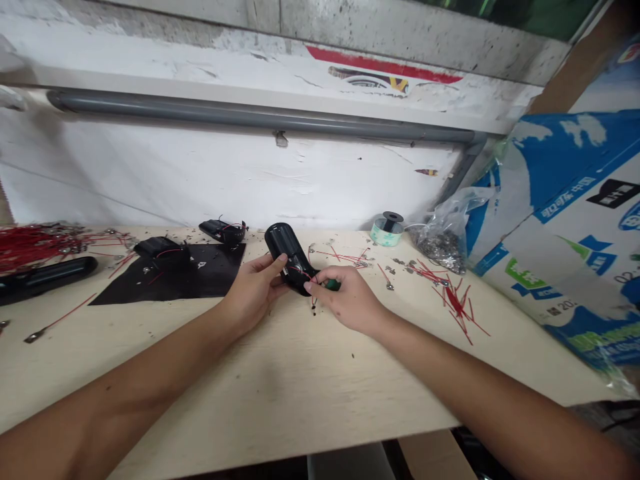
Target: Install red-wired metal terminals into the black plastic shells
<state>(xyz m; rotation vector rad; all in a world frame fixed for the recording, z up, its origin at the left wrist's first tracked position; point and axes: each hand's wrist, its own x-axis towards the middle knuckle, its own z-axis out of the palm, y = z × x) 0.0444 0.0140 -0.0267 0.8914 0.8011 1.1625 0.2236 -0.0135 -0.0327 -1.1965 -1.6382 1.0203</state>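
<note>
My left hand (257, 287) is closed round a black plastic housing (284, 241), which it holds tilted above the table. A thin red wire (301, 269) runs along the housing's lower part. At that lower end the fingers of my right hand (345, 293) are pinched together by the wire. Something with a green end (333, 285) shows under the right fingers; it may be a tool handle, but most of it is hidden. Below the fingertips a short dark-tipped wire end (314, 307) hangs near the table surface.
More black housings (163, 252) stand on and near a black sheet (210, 277) at left, beside a heap of red wires (37, 247). To the right are loose red wires (457, 303), a tape roll (387, 230), a bag of metal parts (443, 243) and a large printed carton (565, 233).
</note>
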